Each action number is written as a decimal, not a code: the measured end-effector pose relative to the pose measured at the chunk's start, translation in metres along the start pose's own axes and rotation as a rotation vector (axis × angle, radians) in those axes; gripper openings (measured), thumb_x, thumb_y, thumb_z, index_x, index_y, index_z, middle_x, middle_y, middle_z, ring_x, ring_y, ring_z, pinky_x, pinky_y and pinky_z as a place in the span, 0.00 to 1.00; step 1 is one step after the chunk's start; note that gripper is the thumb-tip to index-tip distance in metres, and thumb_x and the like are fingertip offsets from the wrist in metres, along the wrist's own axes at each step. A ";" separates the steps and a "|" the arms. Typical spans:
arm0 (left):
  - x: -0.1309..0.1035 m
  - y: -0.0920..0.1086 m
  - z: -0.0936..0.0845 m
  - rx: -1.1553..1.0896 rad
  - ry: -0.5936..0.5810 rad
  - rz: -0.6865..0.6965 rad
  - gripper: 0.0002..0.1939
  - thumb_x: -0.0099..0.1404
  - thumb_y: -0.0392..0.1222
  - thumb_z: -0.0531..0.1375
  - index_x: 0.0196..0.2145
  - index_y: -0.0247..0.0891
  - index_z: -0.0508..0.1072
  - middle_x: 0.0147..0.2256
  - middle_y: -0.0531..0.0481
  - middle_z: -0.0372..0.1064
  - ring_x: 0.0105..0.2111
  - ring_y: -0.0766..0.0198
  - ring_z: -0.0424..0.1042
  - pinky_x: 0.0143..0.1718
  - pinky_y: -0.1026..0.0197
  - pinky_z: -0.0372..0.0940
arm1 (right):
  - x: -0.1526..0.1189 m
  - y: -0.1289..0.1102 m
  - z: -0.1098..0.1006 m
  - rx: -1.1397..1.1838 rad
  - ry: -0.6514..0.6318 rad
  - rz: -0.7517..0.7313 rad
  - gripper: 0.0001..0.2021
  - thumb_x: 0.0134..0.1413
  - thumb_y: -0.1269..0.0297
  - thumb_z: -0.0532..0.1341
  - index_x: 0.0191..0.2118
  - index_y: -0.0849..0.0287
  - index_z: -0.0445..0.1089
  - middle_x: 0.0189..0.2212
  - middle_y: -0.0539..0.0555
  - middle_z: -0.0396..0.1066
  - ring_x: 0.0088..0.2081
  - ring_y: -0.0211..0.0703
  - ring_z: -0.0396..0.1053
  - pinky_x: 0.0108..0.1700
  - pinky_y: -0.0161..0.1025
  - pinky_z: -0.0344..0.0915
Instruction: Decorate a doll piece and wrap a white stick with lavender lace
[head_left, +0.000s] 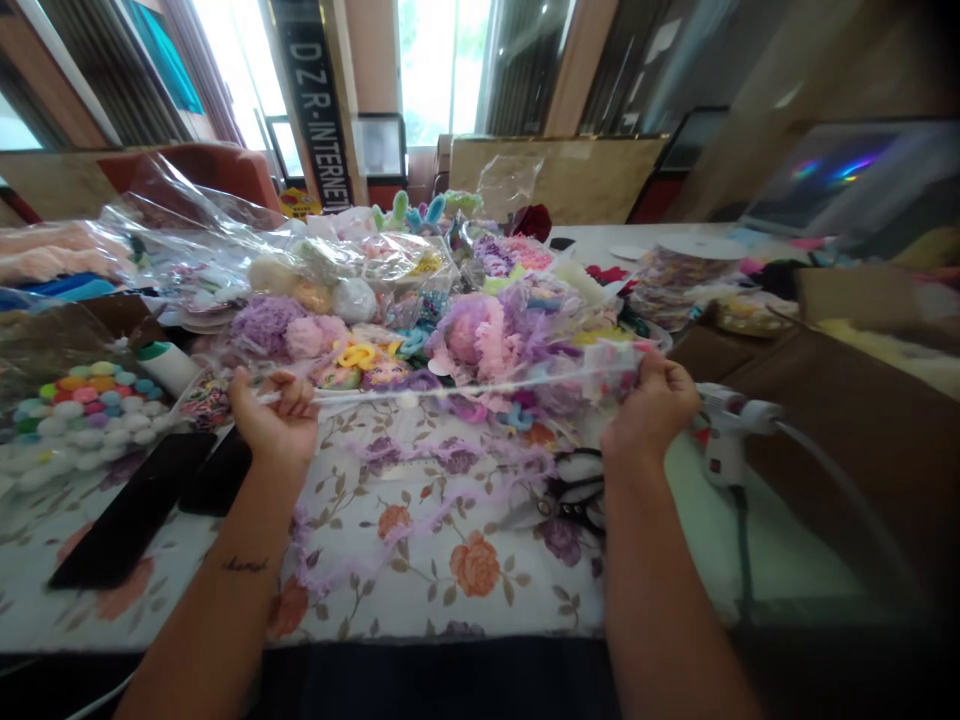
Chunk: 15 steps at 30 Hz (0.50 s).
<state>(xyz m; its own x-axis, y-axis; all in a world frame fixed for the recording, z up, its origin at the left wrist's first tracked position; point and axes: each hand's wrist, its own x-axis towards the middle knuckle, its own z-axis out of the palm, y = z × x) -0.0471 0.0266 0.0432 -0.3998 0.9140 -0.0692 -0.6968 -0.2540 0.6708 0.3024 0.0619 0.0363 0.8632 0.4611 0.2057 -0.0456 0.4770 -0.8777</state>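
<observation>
Left fingers (pixel 298 393) and right fingers (pixel 666 380) pinch a thin white cord (pixel 360 397) drawn nearly straight between them, which could slip free if overpulled or, if lowered, snag the fuzzy lilac yarn (pixel 397 535) below, the scissors (pixel 559 488) beneath the right fingers, or the glue gun (pixel 724 440) just outside.

strip (pixel 360 396) showing white between left hand (pixel 279 412) and right hand (pixel 651 405) | tablecloth (pixel 405 600) showing orange roses on white beneath both
</observation>
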 end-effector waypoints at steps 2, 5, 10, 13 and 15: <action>0.000 0.004 -0.001 0.014 0.052 0.050 0.29 0.70 0.52 0.40 0.18 0.35 0.63 0.11 0.57 0.39 0.14 0.72 0.43 0.16 0.66 0.44 | 0.006 0.005 -0.003 -0.012 0.038 -0.060 0.12 0.51 0.68 0.58 0.19 0.55 0.59 0.18 0.43 0.50 0.21 0.34 0.52 0.24 0.32 0.56; 0.000 0.007 -0.002 0.027 0.101 0.068 0.28 0.69 0.50 0.40 0.17 0.35 0.63 0.11 0.57 0.39 0.14 0.72 0.43 0.16 0.66 0.42 | 0.013 0.010 -0.006 0.043 0.092 -0.039 0.11 0.52 0.65 0.57 0.21 0.55 0.59 0.20 0.44 0.54 0.22 0.34 0.56 0.26 0.33 0.60; 0.001 0.002 0.001 0.021 -0.026 0.016 0.26 0.67 0.52 0.44 0.18 0.35 0.65 0.11 0.58 0.39 0.14 0.72 0.43 0.15 0.67 0.43 | 0.007 0.011 -0.001 0.096 0.032 0.088 0.08 0.53 0.66 0.55 0.24 0.55 0.60 0.20 0.44 0.58 0.21 0.34 0.59 0.22 0.32 0.61; -0.001 -0.001 0.004 -0.011 -0.182 -0.068 0.25 0.66 0.54 0.47 0.21 0.35 0.68 0.12 0.57 0.44 0.15 0.71 0.50 0.16 0.68 0.49 | -0.004 0.004 0.013 0.109 -0.105 0.169 0.08 0.54 0.64 0.56 0.25 0.55 0.59 0.20 0.44 0.60 0.19 0.33 0.60 0.18 0.30 0.61; -0.002 -0.003 0.004 -0.038 -0.253 -0.126 0.24 0.66 0.54 0.48 0.23 0.34 0.69 0.13 0.57 0.46 0.17 0.70 0.53 0.17 0.69 0.52 | -0.012 -0.006 0.029 0.102 -0.272 0.197 0.09 0.55 0.62 0.58 0.27 0.56 0.60 0.20 0.44 0.62 0.19 0.32 0.61 0.18 0.29 0.63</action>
<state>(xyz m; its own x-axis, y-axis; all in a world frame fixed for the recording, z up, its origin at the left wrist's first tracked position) -0.0418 0.0268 0.0446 -0.1507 0.9878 0.0390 -0.7556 -0.1405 0.6398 0.2779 0.0750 0.0511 0.6680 0.7277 0.1559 -0.2599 0.4244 -0.8673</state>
